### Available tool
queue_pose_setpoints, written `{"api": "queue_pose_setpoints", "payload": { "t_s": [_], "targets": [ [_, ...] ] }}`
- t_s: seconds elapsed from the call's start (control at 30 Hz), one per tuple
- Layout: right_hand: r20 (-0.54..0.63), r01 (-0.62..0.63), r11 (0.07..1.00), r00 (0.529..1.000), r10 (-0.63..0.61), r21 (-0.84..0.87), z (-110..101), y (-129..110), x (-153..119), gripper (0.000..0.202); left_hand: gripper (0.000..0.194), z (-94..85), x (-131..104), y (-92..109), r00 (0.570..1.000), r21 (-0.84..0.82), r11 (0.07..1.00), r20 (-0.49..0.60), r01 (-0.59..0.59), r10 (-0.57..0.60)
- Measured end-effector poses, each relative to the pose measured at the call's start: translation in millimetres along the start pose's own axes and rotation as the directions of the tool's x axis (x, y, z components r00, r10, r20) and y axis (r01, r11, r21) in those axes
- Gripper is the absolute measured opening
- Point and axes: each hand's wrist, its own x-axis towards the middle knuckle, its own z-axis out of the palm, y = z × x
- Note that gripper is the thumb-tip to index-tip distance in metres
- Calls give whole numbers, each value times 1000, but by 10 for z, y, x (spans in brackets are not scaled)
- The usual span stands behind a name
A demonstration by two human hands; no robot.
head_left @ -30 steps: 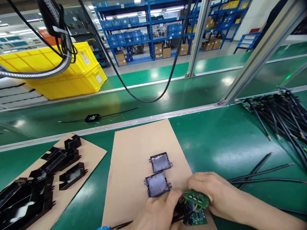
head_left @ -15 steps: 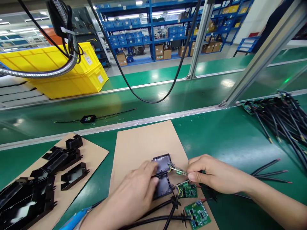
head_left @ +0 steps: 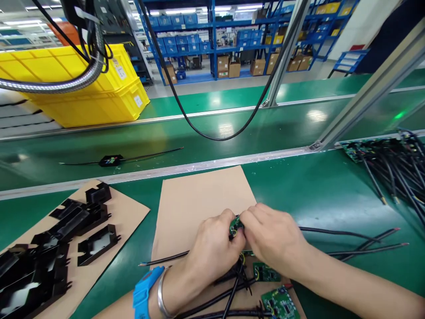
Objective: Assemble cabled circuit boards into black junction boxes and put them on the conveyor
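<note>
My left hand (head_left: 217, 237) and my right hand (head_left: 274, 235) meet over the front of a cardboard sheet (head_left: 202, 195). Both are closed on a small green circuit board (head_left: 234, 227), its edge showing between my thumbs and fingers; a dark rim beside it is mostly covered. A black cable (head_left: 166, 258) with a bare end comes out left of my left hand, and another black cable (head_left: 335, 231) runs out to the right. Below my hands lie a circuit board (head_left: 265, 272) and a nearer one (head_left: 280, 303), with thick black cables (head_left: 212, 301).
Several black plastic housings (head_left: 98, 243) lie on a second cardboard sheet (head_left: 128, 210) at left. A heap of cabled boards (head_left: 392, 164) lies at right. Behind the metal rail (head_left: 199, 166) is a finished-looking black unit (head_left: 111, 160). A black cable (head_left: 222, 138) hangs ahead; yellow crates (head_left: 109, 97) stand back left.
My hands have come together, raising the circuit board between them. The open black housing seen under my left hand no longer shows on the cardboard. The view has shifted slightly.
</note>
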Motion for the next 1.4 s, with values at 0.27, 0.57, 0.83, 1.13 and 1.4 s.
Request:
{"api": "queue_pose_setpoints", "payload": {
  "t_s": [0.27,0.57,0.83,1.13,1.4],
  "targets": [
    [320,201,978,924,-210,61,-43,146,257,26,19,-321,12,-319,977,-136,988,206,78,-49],
    [466,212,969,849,-247,128,148,230,411,11,43,-294,-93,-517,968,17,998,246,-63,57],
    [406,352,936,854,-325,7,246,215,425,5,45,-295,-37,-567,965,-5,996,247,-84,82],
    [315,352,936,891,-327,-24,351,204,362,7,49,-281,-51,-605,965,-5,996,247,-85,84],
    [297,324,945,899,-322,43,406,214,331,14,50,-271,-56,-611,965,-20,997,251,-74,76]
  ]
}}
